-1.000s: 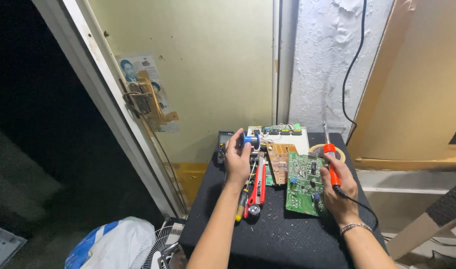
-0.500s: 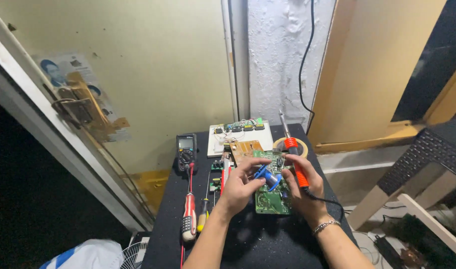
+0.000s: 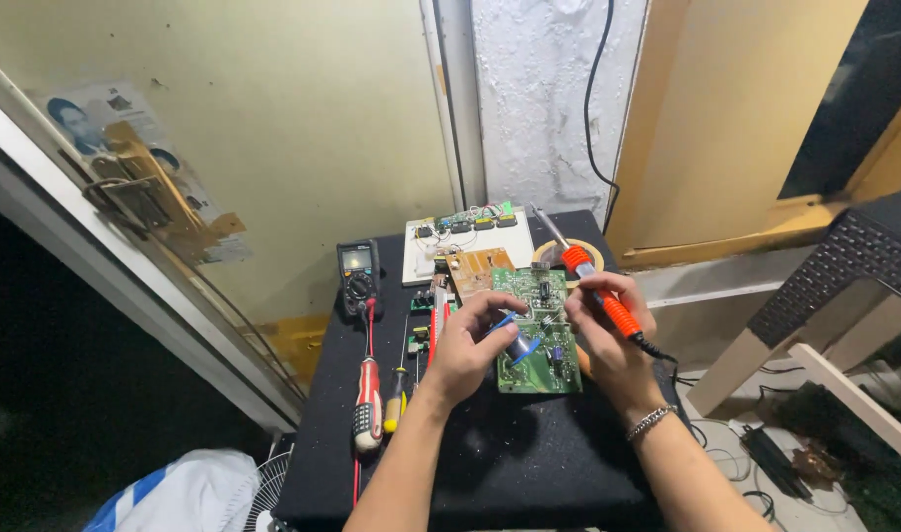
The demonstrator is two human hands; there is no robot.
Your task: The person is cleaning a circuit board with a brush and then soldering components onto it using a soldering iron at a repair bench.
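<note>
**Fingers pinch a blue spool and an orange iron over a green board**

Fingers of the left hand (image 3: 467, 347) curl closed around a small blue-and-silver cylindrical spool (image 3: 516, 344), thumb on top, holding it just above the near left edge of the green rectangular circuit board (image 3: 536, 330). Opposite them, the right hand (image 3: 608, 340) closes its fingers around the orange plastic handle of a soldering iron (image 3: 596, 291), gripped like a pen, its metal tip pointing up and away towards the wall. Both hands meet over the board, which lies flat on the black cloth-covered table (image 3: 490, 463) directly beneath them.

Beyond the fingertips lie a small brown bare circuit board (image 3: 478, 269) and, further back, a white breadboard with wired green modules (image 3: 465, 236); a round tan tape roll (image 3: 559, 256) sits under the iron's shaft. Left of the left hand stand a black handheld multimeter (image 3: 358, 276), a red-and-grey-handled screwdriver (image 3: 369, 399) and a smaller yellow-handled screwdriver (image 3: 395, 404), well apart from the board. A silver chain bracelet (image 3: 649, 422) circles the right wrist. A black cord (image 3: 593, 99) climbs the white wall behind.
</note>
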